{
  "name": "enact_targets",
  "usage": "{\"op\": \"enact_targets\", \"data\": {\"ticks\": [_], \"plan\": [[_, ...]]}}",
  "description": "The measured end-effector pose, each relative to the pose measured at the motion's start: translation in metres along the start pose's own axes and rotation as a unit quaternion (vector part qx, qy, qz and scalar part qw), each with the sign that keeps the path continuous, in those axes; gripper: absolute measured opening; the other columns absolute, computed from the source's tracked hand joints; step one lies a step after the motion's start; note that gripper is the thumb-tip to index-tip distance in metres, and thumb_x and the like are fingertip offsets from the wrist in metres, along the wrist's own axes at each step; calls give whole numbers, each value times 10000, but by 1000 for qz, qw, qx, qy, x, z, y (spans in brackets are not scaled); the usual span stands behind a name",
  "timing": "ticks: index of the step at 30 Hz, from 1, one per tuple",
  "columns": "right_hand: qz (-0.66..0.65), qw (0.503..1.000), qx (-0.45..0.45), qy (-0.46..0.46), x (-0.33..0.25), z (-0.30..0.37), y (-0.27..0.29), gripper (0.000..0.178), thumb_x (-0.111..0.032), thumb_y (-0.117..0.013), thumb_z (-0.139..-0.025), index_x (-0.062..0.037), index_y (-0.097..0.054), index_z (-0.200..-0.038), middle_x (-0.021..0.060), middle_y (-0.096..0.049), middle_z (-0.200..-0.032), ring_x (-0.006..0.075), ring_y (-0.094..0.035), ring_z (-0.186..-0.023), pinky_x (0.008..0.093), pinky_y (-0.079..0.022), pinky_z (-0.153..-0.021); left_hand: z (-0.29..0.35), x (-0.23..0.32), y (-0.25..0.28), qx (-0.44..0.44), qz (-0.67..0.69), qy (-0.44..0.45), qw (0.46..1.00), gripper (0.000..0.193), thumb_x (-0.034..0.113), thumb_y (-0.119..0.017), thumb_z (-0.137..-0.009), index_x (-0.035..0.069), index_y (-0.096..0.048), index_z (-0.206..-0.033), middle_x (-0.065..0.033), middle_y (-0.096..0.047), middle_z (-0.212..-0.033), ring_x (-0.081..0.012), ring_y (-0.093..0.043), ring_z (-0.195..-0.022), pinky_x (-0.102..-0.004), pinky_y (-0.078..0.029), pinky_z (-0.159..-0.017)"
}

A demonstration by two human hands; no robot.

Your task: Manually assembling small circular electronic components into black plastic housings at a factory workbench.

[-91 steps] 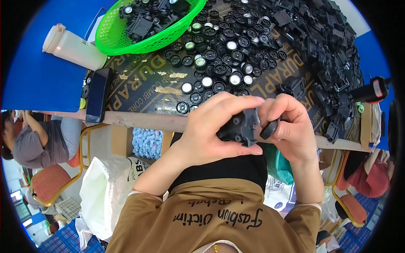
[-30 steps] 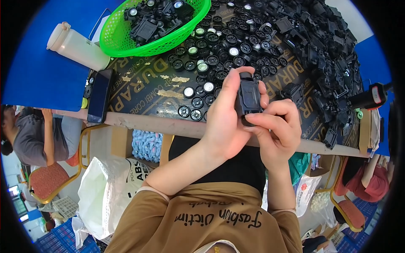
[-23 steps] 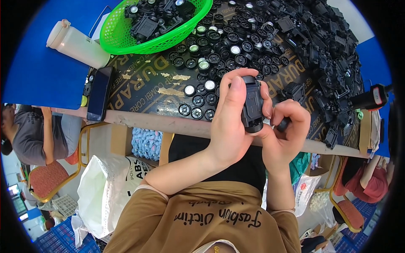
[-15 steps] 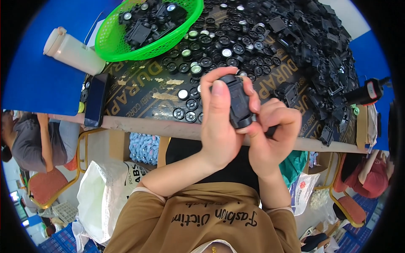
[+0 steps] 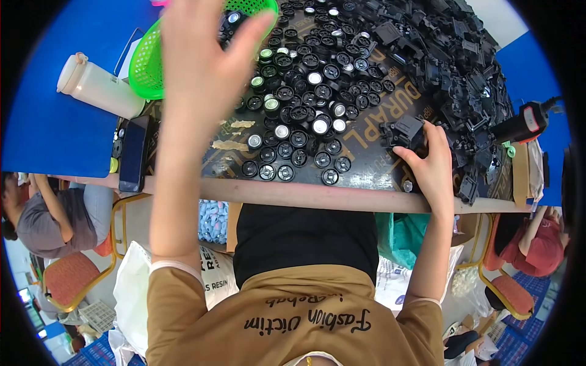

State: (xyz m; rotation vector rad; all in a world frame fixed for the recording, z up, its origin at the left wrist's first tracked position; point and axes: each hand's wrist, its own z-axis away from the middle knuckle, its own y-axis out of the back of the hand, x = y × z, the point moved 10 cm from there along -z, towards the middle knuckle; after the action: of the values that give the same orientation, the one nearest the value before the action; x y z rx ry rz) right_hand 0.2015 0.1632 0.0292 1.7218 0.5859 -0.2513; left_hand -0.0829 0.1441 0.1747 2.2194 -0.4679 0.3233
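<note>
We note a black plastic part (image 5: pixel 407 131) at the dark tabletop (image 5: pixel 369 174), well to the right of the green basket (image 5: pixel 148 64) and nearer us than it. Our right hand (image 5: pixel 434 163) grasps this part, thumb on the near side, fingers around its right; whether it is lifted we cannot tell. Our left hand (image 5: pixel 210 55), motion-blurred, is over the basket and hides much of it — thumb splayed wide, fingertips cut off by the upper edge, so we cannot tell whether it holds anything.

Farther out: loose black wheels (image 5: pixel 299 157), some silver-faced, spread from beside the basket rightward toward the part. A heap of black pieces (image 5: pixel 473 58) lies well right of the basket; a black tool (image 5: pixel 519 124), farther right again. White bottle (image 5: pixel 107 88) tilted in our view, just left of the basket. Dark phone (image 5: pixel 133 152), on the basket's near side — a seated co-worker (image 5: pixel 46 210) beyond, left of the basket
</note>
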Motion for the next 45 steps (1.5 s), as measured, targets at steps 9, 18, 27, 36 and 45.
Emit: {"op": "enact_targets", "data": {"ticks": [9,18,27,36,45], "plan": [[-22,977,78,197,-104,27,34,592,38,-675,-543,-69,-529,-1106,102,-478,-844,299,-479,-809,369,-401,-713,112,40,-113,-255,632,173,711,592,215,-616,-861,43,-333,-1352,-101,-509,-1194,-184,-499,-1090,-311,-400,-944],[31,966,94,239,-133,43,17,538,-89,-723,-572,-57,-522,-1070,93,-466,-875,271,-453,-775,377,-381,-683,123,34,-94,-157,506,157,833,476,-47,-645,-776,-23,-493,-1226,-140,-576,-1157,-138,-552,-1032,-271,-448,-887],[-541,836,-30,88,-99,49,-17,313,41,-634,-754,-27,-482,-1019,20,-405,-737,98,-406,-612,218,-398,-626,139,30,-115,-172,777,277,539,548,-5,-598,-836,54,-335,-1314,-37,-494,-1118,-113,-521,-974,-264,-464,-837],[-508,836,-202,49,-102,46,-31,270,-100,-466,-863,-2,-498,-1112,43,-416,-955,131,-392,-851,231,-326,-794,144,21,-109,-190,684,225,667,564,337,-509,-925,2,-328,-1341,-68,-537,-996,-110,-521,-855,-246,-436,-738],[-683,728,-6,-49,-72,37,-12,473,15,-750,-641,38,-544,-1066,82,-515,-965,150,-554,-807,258,-502,-624,144,25,-96,-197,684,172,681,684,377,-544,-882,-35,-288,-1363,-89,-467,-1111,-143,-472,-983,-273,-385,-859]]}}
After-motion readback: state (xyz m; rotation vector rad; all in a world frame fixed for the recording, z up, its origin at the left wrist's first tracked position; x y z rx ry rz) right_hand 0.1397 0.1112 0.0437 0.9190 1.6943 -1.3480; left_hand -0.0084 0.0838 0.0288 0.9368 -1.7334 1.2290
